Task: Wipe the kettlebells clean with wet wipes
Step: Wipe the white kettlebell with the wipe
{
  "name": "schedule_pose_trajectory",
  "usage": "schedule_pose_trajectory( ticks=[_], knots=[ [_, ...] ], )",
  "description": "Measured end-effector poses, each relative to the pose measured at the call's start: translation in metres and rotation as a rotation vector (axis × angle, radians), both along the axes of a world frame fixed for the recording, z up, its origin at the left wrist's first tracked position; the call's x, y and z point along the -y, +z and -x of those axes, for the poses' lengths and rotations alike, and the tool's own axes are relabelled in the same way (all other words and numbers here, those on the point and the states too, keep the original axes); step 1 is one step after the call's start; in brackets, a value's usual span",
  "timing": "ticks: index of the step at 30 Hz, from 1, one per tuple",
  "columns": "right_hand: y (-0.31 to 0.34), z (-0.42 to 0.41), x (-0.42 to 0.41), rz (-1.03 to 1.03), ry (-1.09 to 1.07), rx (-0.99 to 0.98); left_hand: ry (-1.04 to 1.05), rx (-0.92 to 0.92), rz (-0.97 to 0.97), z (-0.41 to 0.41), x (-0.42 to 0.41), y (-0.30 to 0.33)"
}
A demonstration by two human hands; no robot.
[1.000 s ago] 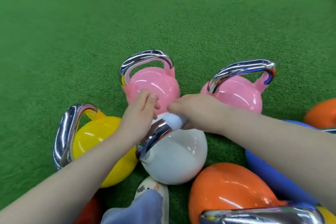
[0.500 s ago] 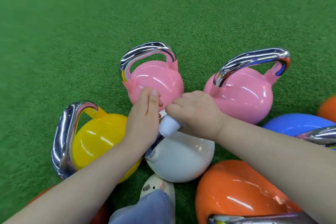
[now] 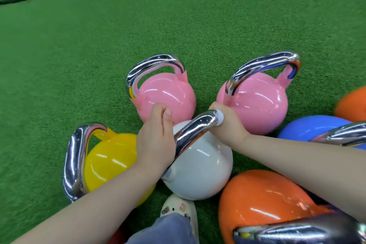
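- Left hand [image 3: 156,140]: fingers curled against the near end of the white kettlebell [image 3: 202,170] chrome handle [image 3: 193,131]; full grip cannot be told.
- Right hand [image 3: 229,125]: fingers closed on a wet wipe [image 3: 219,117], pressed to the handle's far end.
- Pink kettlebells [image 3: 168,95] just beyond the fingertips.

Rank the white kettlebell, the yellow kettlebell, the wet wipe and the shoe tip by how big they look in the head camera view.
1. White kettlebell and yellow kettlebell: alike, both partly hidden by the left arm, so unranked.
2. Shoe tip.
3. Wet wipe, mostly hidden in the right hand.
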State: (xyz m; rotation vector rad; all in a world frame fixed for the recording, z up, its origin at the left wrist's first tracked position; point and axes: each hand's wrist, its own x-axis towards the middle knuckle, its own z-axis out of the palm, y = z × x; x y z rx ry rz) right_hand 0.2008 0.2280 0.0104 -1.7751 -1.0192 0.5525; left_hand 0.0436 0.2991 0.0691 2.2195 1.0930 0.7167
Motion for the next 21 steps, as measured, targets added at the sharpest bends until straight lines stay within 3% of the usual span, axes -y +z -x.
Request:
schedule_pose_trajectory(
  ticks=[3, 5, 8, 13, 16, 18, 21],
  knots=[
    [0.031, 0.002, -0.001, 0.061, 0.227, 0.526, -0.009, 0.009, -0.004, -0.001, 0.002, 0.002],
    [0.050, 0.015, -0.005, -0.026, 0.367, 0.868, -0.012, 0.007, 0.010, -0.002, 0.003, 0.002],
    [0.052, 0.047, -0.015, -0.119, 0.424, 1.020, -0.021, 0.071, 0.018, 0.000, 0.002, 0.000],
    [0.042, 0.044, -0.018, -0.309, 0.408, 0.988, -0.014, 0.110, 0.066, -0.002, -0.001, -0.004],
    [0.040, 0.019, -0.013, -0.230, 0.415, 0.915, -0.023, 0.105, 0.076, -0.002, -0.001, -0.005],
    [0.029, -0.003, -0.006, -0.081, 0.351, 0.603, -0.038, 0.118, 0.075, -0.002, -0.002, -0.006],
    [-0.004, -0.017, -0.003, -0.052, 0.174, 0.052, -0.043, 0.123, 0.094, -0.002, -0.003, -0.010]
  ],
)
